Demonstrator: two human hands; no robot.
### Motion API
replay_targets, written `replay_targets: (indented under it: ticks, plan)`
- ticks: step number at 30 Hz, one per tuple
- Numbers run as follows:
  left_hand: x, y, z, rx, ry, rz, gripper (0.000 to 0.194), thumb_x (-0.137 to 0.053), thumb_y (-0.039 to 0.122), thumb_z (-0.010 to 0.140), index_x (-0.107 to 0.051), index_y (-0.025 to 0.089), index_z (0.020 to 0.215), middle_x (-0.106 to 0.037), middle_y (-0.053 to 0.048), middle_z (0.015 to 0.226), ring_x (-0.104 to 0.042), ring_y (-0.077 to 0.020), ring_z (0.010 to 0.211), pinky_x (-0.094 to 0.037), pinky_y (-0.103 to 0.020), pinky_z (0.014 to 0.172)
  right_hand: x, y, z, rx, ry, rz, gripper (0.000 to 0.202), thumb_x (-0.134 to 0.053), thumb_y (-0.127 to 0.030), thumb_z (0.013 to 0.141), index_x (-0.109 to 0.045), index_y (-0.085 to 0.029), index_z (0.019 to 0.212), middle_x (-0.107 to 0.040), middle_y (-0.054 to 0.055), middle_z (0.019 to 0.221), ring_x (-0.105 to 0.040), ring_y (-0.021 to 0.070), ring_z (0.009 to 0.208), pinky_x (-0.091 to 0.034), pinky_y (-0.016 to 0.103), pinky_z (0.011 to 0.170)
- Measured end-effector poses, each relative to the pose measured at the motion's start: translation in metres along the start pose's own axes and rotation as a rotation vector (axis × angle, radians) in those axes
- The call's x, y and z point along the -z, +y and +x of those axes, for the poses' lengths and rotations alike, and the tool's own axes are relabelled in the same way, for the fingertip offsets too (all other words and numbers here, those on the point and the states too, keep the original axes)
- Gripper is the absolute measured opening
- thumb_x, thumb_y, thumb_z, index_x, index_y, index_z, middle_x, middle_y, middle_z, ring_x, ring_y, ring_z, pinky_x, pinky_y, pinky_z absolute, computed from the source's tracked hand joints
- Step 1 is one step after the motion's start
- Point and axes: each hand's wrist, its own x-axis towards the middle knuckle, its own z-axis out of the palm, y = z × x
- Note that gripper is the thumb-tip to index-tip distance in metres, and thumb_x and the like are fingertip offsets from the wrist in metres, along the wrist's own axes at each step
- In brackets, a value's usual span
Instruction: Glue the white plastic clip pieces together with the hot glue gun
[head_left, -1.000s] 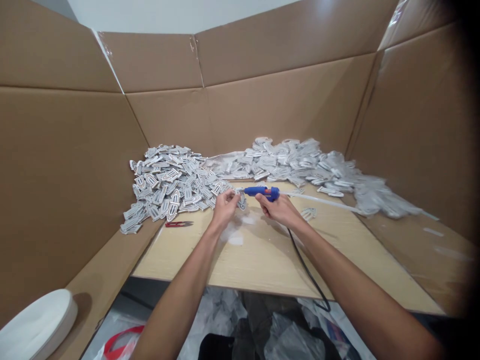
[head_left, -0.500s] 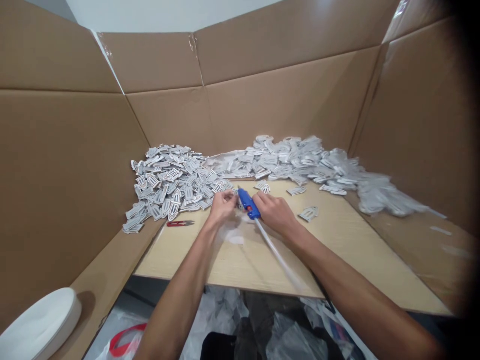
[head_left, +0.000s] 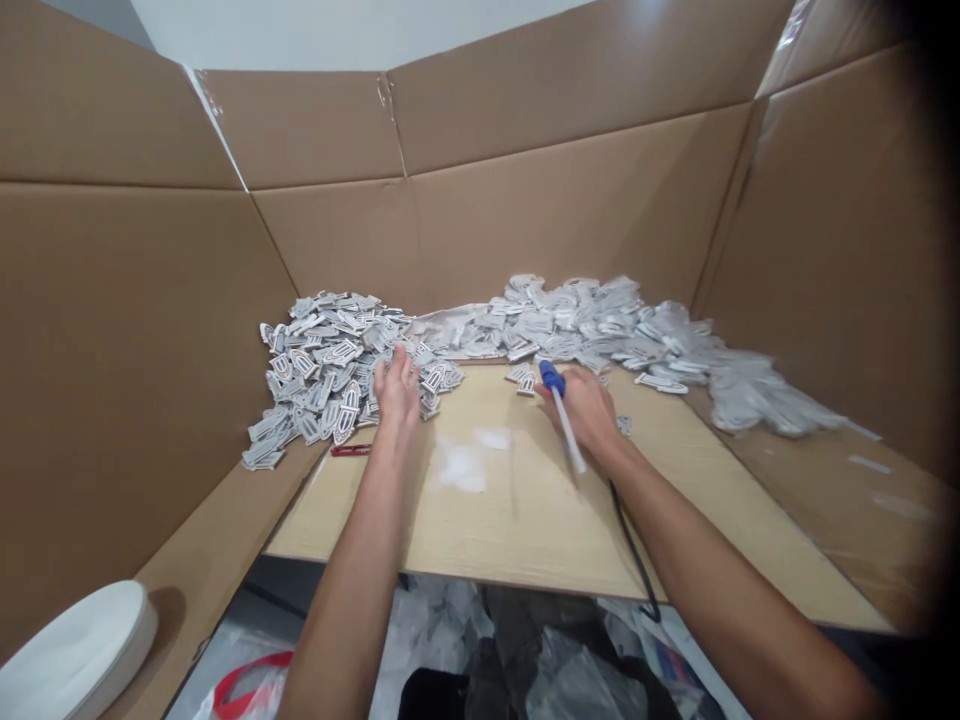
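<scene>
My right hand [head_left: 590, 408] is wrapped round a blue hot glue gun [head_left: 552, 377] over the right part of the board. A translucent glue stick [head_left: 568, 430] sticks out of its back end, towards me. At the right edge of the loose pile of grey-white flat cut-out pieces [head_left: 330, 350], my left hand [head_left: 397, 392] is open with its fingers stretched out, and I see nothing in it. Two such pieces [head_left: 526, 384] lie just left of the glue gun. Red thread snips [head_left: 350, 451] lie left of my left wrist, partly hidden by it.
Plastic-wrapped pieces [head_left: 585, 320] are heaped along the back right. Cardboard walls [head_left: 562, 190] enclose the wooden board [head_left: 480, 540]. A black cord [head_left: 634, 550] runs over the front edge. A round white object [head_left: 82, 650] stands at the lower left.
My hands have moved apart: the left went left to the loose pile, open now, and the right carried the glue gun to the right. White patches on the board are uncovered.
</scene>
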Motion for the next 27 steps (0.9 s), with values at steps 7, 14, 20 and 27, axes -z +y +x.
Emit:
replay_targets:
  ticks: [7,14,20,27]
  plan:
    - [-0.003,-0.023,-0.03,0.142,-0.084,0.458,0.026,-0.078,0.03,0.067,-0.068,0.017,0.088,-0.069,-0.004,0.082,-0.064,-0.0147,0.072,-0.046,-0.025,0.064,-0.029,-0.001,0.019,0.261,-0.221,0.065,0.028,-0.065,-0.031,0.09,-0.066,-0.016,0.113,-0.07,0.014,0.117,-0.057,0.0263,0.114,-0.041,0.03,0.092]
    - [-0.004,-0.029,-0.036,0.259,-0.111,0.532,0.017,-0.073,0.02,0.064,-0.067,0.016,0.08,-0.063,-0.001,0.068,-0.056,-0.009,0.054,-0.037,-0.021,0.053,-0.029,-0.012,0.018,0.074,-0.174,-0.047,0.026,-0.064,-0.023,0.086,-0.065,-0.017,0.111,-0.074,0.016,0.106,-0.065,0.03,0.099,-0.042,0.033,0.079]
    - [-0.008,-0.03,-0.043,0.291,-0.253,0.564,0.012,-0.075,0.02,0.068,-0.066,0.014,0.073,-0.064,-0.005,0.067,-0.054,-0.0087,0.05,-0.034,-0.021,0.049,-0.021,-0.016,0.018,-0.09,-0.127,0.033,0.04,-0.064,-0.015,0.077,-0.063,-0.011,0.117,-0.073,0.021,0.109,-0.069,0.0312,0.095,-0.044,0.033,0.076]
    - [-0.016,-0.036,-0.056,0.428,-0.643,0.492,0.037,-0.085,0.045,0.069,-0.069,0.012,0.075,-0.068,-0.01,0.074,-0.061,-0.0139,0.061,-0.044,-0.025,0.056,-0.021,-0.031,0.005,-0.148,-0.12,0.618,0.015,-0.067,-0.031,0.073,-0.067,-0.017,0.077,-0.07,0.005,0.073,-0.064,0.0213,0.069,-0.043,0.028,0.062]
